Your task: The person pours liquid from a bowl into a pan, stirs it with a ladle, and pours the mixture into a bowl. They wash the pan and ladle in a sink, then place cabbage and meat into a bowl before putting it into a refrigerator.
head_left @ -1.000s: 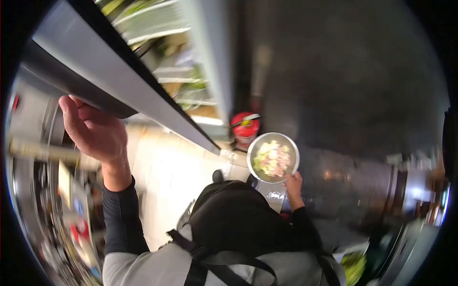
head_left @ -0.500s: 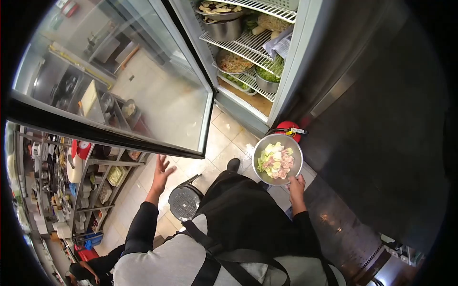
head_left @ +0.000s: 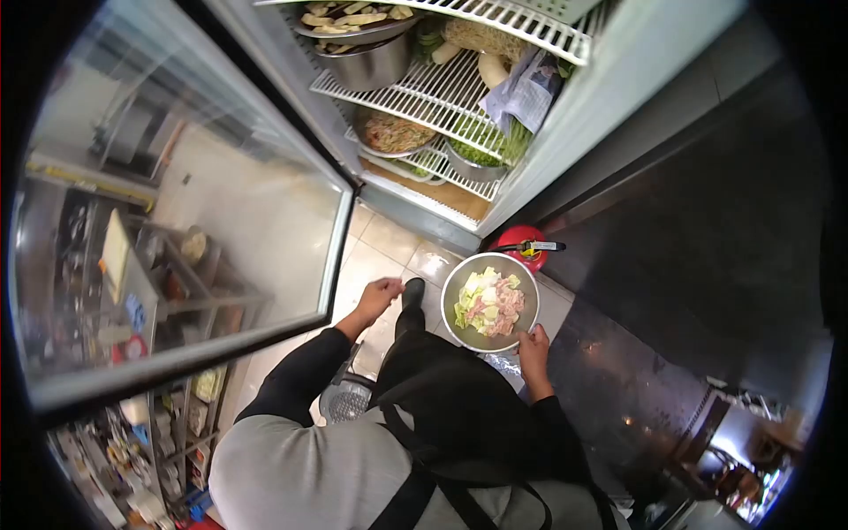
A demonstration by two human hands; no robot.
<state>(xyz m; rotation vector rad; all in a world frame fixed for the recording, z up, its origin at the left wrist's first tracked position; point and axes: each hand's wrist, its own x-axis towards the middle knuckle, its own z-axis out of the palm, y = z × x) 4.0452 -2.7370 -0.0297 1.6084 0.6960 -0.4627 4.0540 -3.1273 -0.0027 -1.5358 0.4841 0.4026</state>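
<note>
A round metal bowl (head_left: 449,329) with pale green leaf pieces (head_left: 471,299) and pink meat (head_left: 505,309) is held at its lower right rim by my right hand (head_left: 533,352), fingers closed on the edge. My left hand (head_left: 378,299) is free in the air over the tiled floor, left of the bowl, fingers bent together with nothing visible in them. In front of me a glass-door fridge stands open; its wire shelves (head_left: 442,95) bear a metal pot (head_left: 367,66), a bowl of shredded food (head_left: 393,132) and a container of chopped greens (head_left: 475,152).
The open glass door (head_left: 340,238) is on the left. A red fire extinguisher (head_left: 521,240) stands just beyond the bowl. At lower left are a stool (head_left: 346,402) and metal racks (head_left: 168,424) with kitchenware. A dark panel (head_left: 707,221) fills the right side.
My left hand has moved right, away from the door's lower edge, and its spread fingers have drawn together. The fridge looks nearer. The bowl remains in my right hand.
</note>
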